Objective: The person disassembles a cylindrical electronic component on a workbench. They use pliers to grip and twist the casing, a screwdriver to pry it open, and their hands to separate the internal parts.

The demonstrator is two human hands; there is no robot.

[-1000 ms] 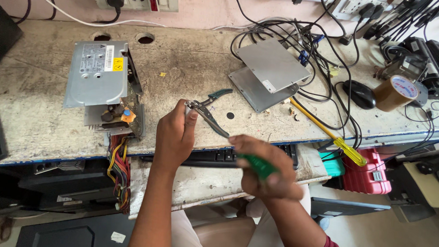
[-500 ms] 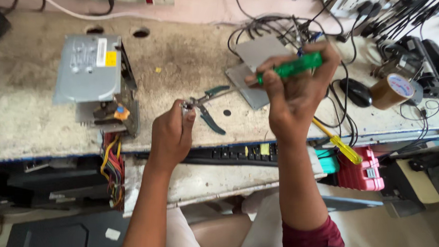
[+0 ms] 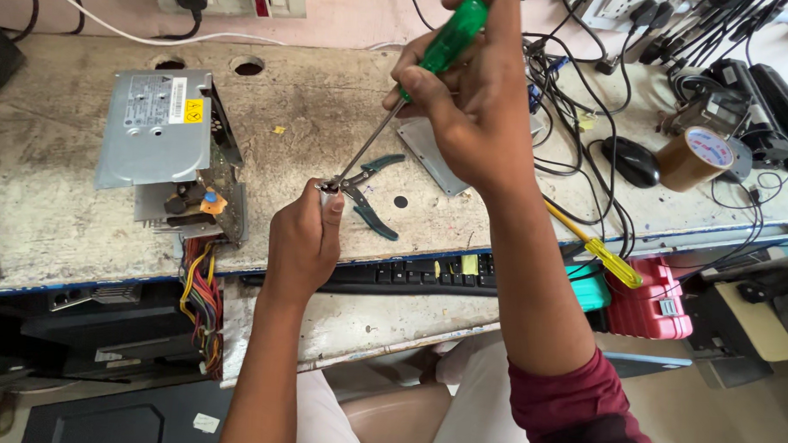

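Note:
My right hand (image 3: 473, 93) grips a green-handled screwdriver (image 3: 448, 44), raised above the bench; its metal shaft slants down-left and its tip meets a small metal part (image 3: 330, 188). My left hand (image 3: 304, 240) pinches that small part at the bench's front edge. Dark green-handled pliers (image 3: 373, 199) lie on the bench just right of my left hand, jaws beside the small part. An opened grey computer power supply (image 3: 165, 144) sits to the left, with coloured wires (image 3: 201, 289) hanging over the edge.
A grey metal plate (image 3: 427, 153) lies partly under my right hand. A yellow-handled screwdriver (image 3: 598, 246), black mouse (image 3: 632, 160), brown tape roll (image 3: 693, 158) and tangled black cables (image 3: 581, 106) fill the right. A black keyboard (image 3: 410, 274) sits below the bench edge, a red box (image 3: 649, 300) lower right.
My right hand lifted the green screwdriver from below the bench edge, swung it up over the bench and brought its tip onto the small part. My left hand stayed in place.

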